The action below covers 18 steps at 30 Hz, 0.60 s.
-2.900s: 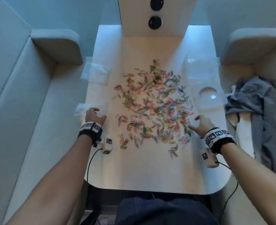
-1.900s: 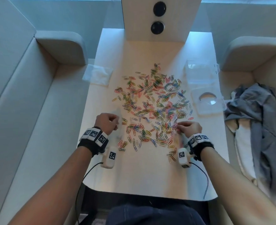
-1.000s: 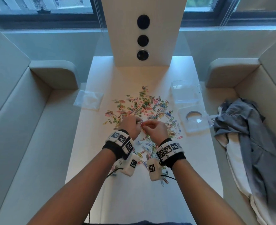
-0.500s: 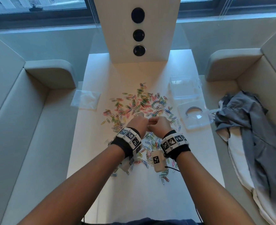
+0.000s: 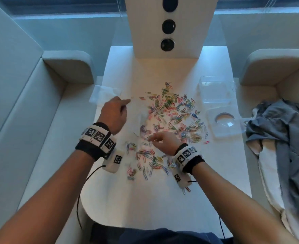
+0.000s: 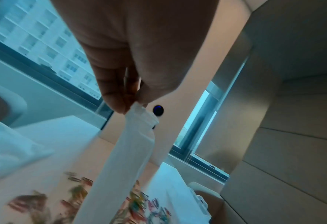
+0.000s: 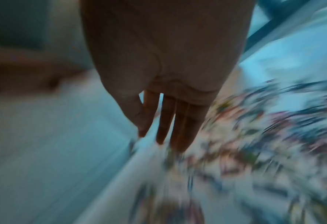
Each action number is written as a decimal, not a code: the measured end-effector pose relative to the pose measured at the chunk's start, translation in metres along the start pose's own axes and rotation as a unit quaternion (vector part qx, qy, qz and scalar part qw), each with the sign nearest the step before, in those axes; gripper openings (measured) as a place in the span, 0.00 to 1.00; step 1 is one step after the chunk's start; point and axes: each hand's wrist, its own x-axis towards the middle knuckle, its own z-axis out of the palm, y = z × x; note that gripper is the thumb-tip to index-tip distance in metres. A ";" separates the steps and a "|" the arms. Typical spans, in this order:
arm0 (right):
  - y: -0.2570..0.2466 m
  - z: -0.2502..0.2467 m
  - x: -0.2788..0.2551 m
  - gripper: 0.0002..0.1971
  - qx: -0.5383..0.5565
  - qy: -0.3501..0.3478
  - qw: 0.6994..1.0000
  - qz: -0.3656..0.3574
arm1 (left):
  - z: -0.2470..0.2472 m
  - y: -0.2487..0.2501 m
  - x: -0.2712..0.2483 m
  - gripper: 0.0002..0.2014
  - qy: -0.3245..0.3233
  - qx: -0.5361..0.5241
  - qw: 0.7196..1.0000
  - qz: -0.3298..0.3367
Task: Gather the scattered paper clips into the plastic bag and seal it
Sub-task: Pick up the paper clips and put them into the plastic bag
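Observation:
Several coloured paper clips [image 5: 173, 110] lie scattered over the middle of the white table [image 5: 145, 199]. My left hand [image 5: 127, 102] is raised over the left side of the pile and pinches the top edge of a clear plastic bag [image 5: 141, 118], which hangs down towards the clips. In the left wrist view the thumb and fingers [image 6: 116, 97] pinch the bag's [image 6: 132, 151] upper corner. My right hand [image 5: 151, 138] hovers low over the near clips beside the bag's lower end, its fingers [image 7: 164, 121] straight and holding nothing. The right wrist view is blurred.
A second flat plastic bag [image 5: 103, 94] lies at the table's left edge. A clear box [image 5: 217, 92] and its lid [image 5: 224, 122] sit at the right edge. Grey clothing [image 5: 282, 138] lies on the right seat. A white panel with round sockets [image 5: 168, 44] stands at the far end.
The hands were held together as fists over the pile. The left hand has since moved up and left with the bag, and the right hand has opened and dropped towards the clips.

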 end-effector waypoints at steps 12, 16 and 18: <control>0.056 0.128 -0.016 0.34 -0.499 -0.147 0.795 -0.311 | 0.014 -0.105 -0.089 0.15 -0.026 -0.001 0.994 -0.102; 0.061 0.109 -0.017 0.31 -0.507 -0.146 0.799 -0.290 | 0.039 -0.109 -0.103 0.15 -0.043 -0.039 0.991 -0.123; 0.060 0.105 -0.016 0.28 -0.503 -0.144 0.799 -0.295 | 0.050 -0.105 -0.108 0.15 -0.053 -0.061 0.988 -0.132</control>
